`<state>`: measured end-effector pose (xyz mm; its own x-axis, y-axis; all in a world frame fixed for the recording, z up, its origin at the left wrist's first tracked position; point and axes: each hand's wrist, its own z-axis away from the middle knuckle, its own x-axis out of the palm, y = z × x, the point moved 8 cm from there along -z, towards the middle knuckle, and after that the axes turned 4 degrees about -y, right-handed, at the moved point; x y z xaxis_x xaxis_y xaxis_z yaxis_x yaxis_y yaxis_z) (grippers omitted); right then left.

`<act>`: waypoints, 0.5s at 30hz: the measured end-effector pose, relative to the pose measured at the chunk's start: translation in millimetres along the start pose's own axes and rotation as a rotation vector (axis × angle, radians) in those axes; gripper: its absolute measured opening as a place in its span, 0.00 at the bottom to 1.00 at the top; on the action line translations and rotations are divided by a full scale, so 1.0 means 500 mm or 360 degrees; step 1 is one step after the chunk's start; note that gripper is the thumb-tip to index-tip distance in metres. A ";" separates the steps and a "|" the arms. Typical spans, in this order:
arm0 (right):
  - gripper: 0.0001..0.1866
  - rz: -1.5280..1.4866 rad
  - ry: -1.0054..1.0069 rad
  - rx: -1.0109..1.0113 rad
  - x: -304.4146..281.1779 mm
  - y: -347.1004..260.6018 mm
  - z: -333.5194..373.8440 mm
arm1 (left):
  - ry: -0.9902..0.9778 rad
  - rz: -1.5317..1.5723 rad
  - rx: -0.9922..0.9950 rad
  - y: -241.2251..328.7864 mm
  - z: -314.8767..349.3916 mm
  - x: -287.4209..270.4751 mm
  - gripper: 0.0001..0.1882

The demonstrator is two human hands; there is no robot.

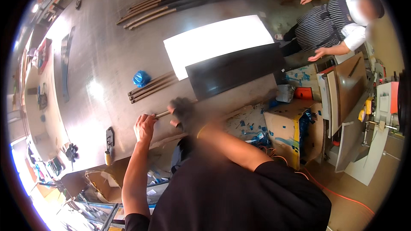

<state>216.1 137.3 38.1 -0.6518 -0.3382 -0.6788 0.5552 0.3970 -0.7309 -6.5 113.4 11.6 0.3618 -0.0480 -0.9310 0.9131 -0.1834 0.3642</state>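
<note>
My left hand (pixel 144 126), bare, is closed at the near edge of the table, its fingers pinched on the left end of a thin light-brown strip (pixel 163 114). The strip runs right toward my right hand (pixel 184 112), which wears a dark glove and is smeared by motion. Whether its fingers grip the strip cannot be made out. Just beyond my hands lie several long dark strips (pixel 152 89) with brown ends, side by side. A crumpled blue plastic ball (pixel 141 78) sits against them.
A white sheet (pixel 218 38) and a black sheet (pixel 233 70) overlap on the table (pixel 96 55). More strips (pixel 150 10) lie farther back. Pliers-like cutters (pixel 109 145) rest at the near left. A cardboard box (pixel 282 139) stands right; a person in a striped apron (pixel 319 28) stands far right.
</note>
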 end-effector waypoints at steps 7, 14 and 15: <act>0.28 -0.0051 0.0213 0.0142 -0.009 0.104 0.177 | 0.0090 0.0202 0.0193 0.127 -0.046 0.070 0.14; 0.26 0.0180 0.0197 -0.0270 -0.074 0.121 0.218 | 0.0106 0.0308 0.0133 0.197 -0.074 0.106 0.14; 0.25 0.0157 0.0185 -0.0247 -0.072 0.130 0.221 | 0.0109 0.0319 0.0136 0.200 -0.077 0.101 0.14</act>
<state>332.7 81.1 7.1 -0.6585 -0.1942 -0.7271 0.5386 0.5531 -0.6356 110.4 130.4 2.0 0.5488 -0.0255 -0.8356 0.8035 -0.2598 0.5357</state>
